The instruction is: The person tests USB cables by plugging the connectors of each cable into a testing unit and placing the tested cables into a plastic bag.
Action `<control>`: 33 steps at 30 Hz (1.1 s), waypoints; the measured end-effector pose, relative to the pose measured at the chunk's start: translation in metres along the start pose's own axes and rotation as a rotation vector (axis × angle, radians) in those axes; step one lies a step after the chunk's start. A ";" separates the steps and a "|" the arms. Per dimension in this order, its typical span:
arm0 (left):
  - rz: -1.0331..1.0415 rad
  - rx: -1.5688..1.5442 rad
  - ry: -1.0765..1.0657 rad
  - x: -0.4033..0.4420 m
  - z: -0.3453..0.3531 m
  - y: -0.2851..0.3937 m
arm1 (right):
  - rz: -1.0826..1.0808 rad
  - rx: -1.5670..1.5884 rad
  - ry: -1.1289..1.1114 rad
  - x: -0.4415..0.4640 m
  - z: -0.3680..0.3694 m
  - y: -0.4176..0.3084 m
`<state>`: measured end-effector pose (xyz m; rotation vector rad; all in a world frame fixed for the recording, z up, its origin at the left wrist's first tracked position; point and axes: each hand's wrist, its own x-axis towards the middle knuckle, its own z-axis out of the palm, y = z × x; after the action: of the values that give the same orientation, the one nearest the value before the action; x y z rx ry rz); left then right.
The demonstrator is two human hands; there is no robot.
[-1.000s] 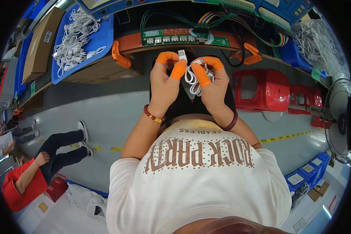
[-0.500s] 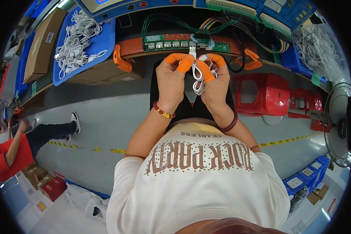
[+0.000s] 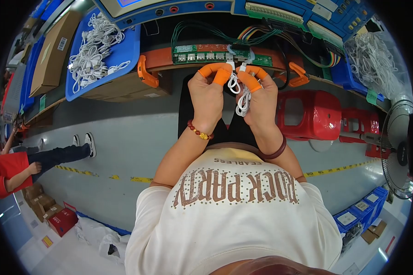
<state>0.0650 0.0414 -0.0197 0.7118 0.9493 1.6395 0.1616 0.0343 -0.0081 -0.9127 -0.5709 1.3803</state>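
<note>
Tray (image 3: 132, 49) of bundled cables (image 3: 92, 51) at bench (image 3: 163, 61) front edge, left, probably for reach; my left hand (image 3: 207, 98) pinches white cable (image 3: 243, 103) plug (image 3: 231, 60) at circuit board (image 3: 201, 57), seemingly for alignment, seating unclear; my right hand (image 3: 263, 101) pinches another plug (image 3: 242, 67), loops hanging below

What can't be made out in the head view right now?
Head view: whether the left hand's plug is fully seated in the board; contact too small to judge.
Head view: part of the cable, hidden by the right hand's fingers.
Head view: the rest of the screen, cut off by the top edge.
Head view: print on the box's label, too small.
</note>
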 end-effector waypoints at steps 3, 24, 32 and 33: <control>0.013 0.009 0.004 0.000 -0.001 0.000 | 0.077 -0.078 0.007 0.003 0.000 -0.007; 0.049 0.153 -0.040 0.000 -0.005 0.006 | 0.100 -0.238 -0.060 0.008 -0.008 0.001; 0.031 0.248 -0.035 0.000 -0.004 0.005 | 0.005 -0.158 -0.003 0.008 0.003 0.005; 0.037 0.241 -0.046 0.000 -0.004 0.006 | -0.010 -0.149 0.008 0.008 0.002 0.006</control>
<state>0.0589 0.0396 -0.0164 0.9314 1.1178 1.5490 0.1580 0.0421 -0.0129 -1.0335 -0.6782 1.3380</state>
